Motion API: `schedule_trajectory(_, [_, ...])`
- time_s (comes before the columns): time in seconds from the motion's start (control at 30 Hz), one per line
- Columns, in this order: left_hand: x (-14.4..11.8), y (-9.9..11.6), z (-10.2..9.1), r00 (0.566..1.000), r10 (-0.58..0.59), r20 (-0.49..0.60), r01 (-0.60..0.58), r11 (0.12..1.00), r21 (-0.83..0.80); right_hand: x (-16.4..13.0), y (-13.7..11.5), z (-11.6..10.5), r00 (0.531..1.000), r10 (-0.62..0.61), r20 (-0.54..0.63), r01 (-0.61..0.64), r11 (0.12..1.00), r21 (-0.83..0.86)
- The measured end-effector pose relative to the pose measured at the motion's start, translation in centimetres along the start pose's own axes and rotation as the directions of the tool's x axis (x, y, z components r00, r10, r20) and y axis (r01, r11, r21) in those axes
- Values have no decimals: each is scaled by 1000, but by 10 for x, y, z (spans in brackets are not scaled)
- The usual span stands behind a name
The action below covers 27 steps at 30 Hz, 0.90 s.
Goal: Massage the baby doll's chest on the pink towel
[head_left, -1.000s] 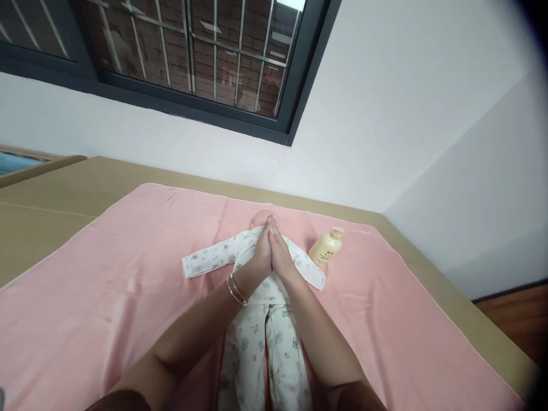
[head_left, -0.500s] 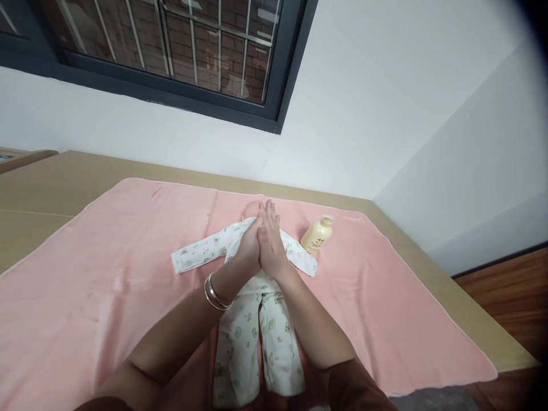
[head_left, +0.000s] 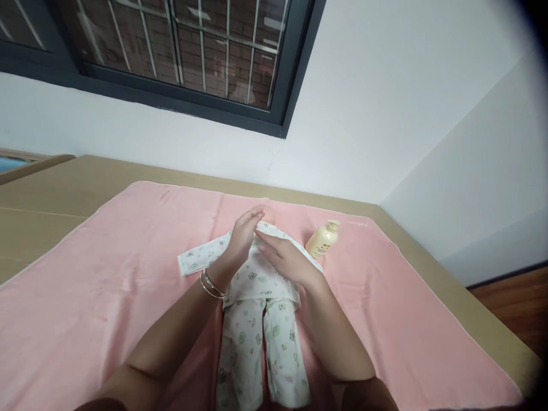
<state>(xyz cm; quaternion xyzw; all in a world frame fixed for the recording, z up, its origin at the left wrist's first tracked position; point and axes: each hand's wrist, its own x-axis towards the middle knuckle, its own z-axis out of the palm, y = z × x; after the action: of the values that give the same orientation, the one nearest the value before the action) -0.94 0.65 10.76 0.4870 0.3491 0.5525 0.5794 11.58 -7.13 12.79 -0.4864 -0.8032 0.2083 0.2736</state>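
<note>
A baby doll (head_left: 262, 279) lies on its back, dressed in a white printed top and trousers. Its head (head_left: 266, 213) shows only in part behind my fingers. Above its chest my left hand (head_left: 243, 234), with two bangles on the wrist, holds nothing and has its fingers stretched out. My right hand (head_left: 285, 256) slants across the chest, its fingers straight and pointing at the left palm. The fingertips of the right come close to the left hand; I cannot tell whether they touch. Beside the doll's sleeve on the right lies a pale yellow lotion bottle (head_left: 323, 240), tilted.
A pink blanket (head_left: 145, 251) with some creases is spread beneath the doll over a wooden surface (head_left: 103, 174). Behind stand a white wall (head_left: 342, 142) and a dark-framed window (head_left: 274, 117) with bars. Brown wooden panelling (head_left: 514, 305) is at the right.
My palms, pressed together before, have come apart. The right hand has turned and dropped to the right, and more of the doll's top shows. The view has shifted slightly.
</note>
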Motion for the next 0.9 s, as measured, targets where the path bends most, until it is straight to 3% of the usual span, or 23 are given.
schedule_trajectory(0.1, [7,-25,-9,996,88,-20,-76,941,330,6,31,18,980,76,-186,-85,995,-44])
schedule_trajectory(0.23, [13,-59,-23,954,293,-63,-176,720,672,15,52,54,993,-41,-108,21,983,-180])
schedule_trajectory(0.4, [13,-81,-31,925,363,-115,-192,704,684,29,69,60,996,-19,-92,-4,968,-250])
schedule_trajectory(0.47, [10,-82,-29,914,390,-115,-217,707,674,34,73,59,988,70,-134,-104,960,-261])
schedule_trajectory(0.57, [5,-82,-27,904,405,-135,-226,723,653,32,67,68,932,252,-260,-329,888,-320])
schedule_trajectory(0.63, [4,-82,-27,904,397,-157,-216,743,633,26,56,78,906,284,-313,-391,845,-365])
schedule_trajectory(0.8, [7,-85,-31,914,376,-156,-202,752,628,22,55,74,972,86,-218,-156,932,-327])
schedule_trajectory(0.9, [6,-84,-31,910,391,-136,-214,725,655,27,73,59,965,116,-235,-166,964,-209])
